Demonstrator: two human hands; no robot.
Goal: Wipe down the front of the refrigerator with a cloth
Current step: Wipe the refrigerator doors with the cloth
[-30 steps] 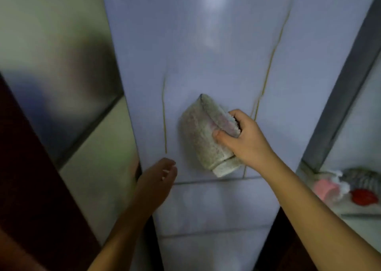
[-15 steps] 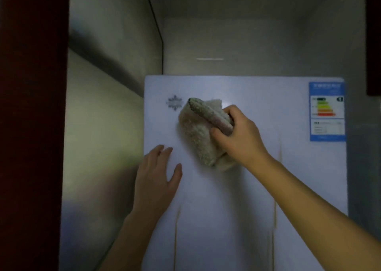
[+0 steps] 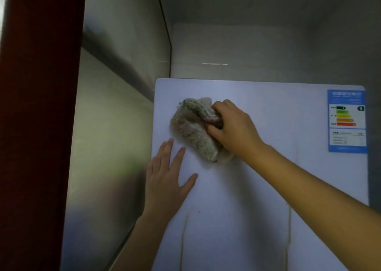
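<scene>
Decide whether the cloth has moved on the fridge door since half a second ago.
Yes. The cloth has slid slightly left and now covers the small emblem on the door that showed beside it before.

Cloth [image 3: 193,130] on the refrigerator [image 3: 257,188] front, upper left — label [image 3: 347,121] far right, wall [image 3: 115,126] left.

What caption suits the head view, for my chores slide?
Right hand presses cloth against refrigerator door; left hand braces.

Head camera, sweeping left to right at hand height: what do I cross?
Dark red panel → steel side wall → left hand → cloth → right hand → energy label.
</scene>
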